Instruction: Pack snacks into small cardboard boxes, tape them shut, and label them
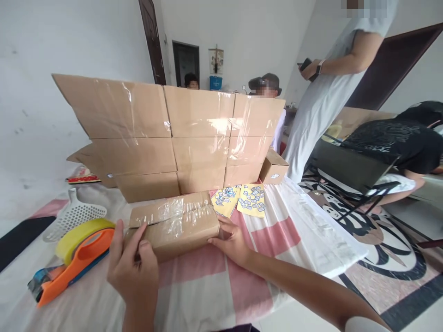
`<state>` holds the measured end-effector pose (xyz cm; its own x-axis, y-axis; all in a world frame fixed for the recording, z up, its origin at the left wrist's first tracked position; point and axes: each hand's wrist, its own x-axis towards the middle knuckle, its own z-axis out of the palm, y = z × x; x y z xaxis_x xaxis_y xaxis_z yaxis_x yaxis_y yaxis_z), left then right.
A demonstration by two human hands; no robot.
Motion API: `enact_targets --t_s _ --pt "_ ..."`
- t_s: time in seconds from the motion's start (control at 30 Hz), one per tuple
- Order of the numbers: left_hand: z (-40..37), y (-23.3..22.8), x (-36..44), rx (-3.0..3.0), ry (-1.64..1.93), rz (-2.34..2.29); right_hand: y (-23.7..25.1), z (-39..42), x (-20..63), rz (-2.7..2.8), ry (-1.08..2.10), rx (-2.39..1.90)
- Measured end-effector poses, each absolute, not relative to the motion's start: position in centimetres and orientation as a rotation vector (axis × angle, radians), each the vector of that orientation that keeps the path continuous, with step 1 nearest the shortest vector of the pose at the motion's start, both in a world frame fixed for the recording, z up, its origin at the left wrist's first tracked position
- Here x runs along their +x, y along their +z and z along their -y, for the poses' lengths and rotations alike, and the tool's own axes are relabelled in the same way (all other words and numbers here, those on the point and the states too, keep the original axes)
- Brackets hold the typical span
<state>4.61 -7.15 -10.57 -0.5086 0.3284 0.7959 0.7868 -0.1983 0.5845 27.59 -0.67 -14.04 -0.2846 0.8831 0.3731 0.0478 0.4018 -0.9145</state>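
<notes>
A small brown cardboard box [183, 221] lies on the cloth-covered table in front of me, with shiny clear tape over its top seam. At its left end, my left hand [133, 265] grips the box, one finger on the top flap edge and the thumb by the front face. My right hand [233, 240] holds the right end, thumb on the front corner and fingers behind. To the left rests an orange tape dispenser [78, 265] with a yellow tape roll [65, 240] against it.
A wall of taped cardboard boxes [200, 161] stands behind the box. Yellow sticker sheets [251, 200] lie to its right, near another small carton [275, 168]. A white perforated scoop [83, 214] is at left. A standing person [321, 101] holds a phone; a seated person [391, 138] is farther right.
</notes>
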Motion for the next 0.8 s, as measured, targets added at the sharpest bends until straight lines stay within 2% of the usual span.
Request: enact_targets --t_s 0.2,0.47,0.6,0.7,0.8 --pt "9.1 -11.4 4.1 -1.229 -1.915 1.587 -13.5 2.4 26.5 1.608 1.005 -0.860" --pt "11.7 -11.3 3.4 -1.167 -2.013 1.544 -12.4 7.9 23.4 1.391 1.215 -0.885" --pt "13.1 -10.8 2.9 -1.177 -2.049 1.540 -12.9 9.8 23.6 1.476 0.970 -0.972" --pt "13.9 -10.4 2.8 -1.161 -2.155 1.522 -13.0 10.3 25.6 1.707 0.649 -0.838" --pt "14.1 -10.1 4.0 -1.158 -2.293 1.546 -12.2 10.6 28.8 1.882 0.549 -0.690"
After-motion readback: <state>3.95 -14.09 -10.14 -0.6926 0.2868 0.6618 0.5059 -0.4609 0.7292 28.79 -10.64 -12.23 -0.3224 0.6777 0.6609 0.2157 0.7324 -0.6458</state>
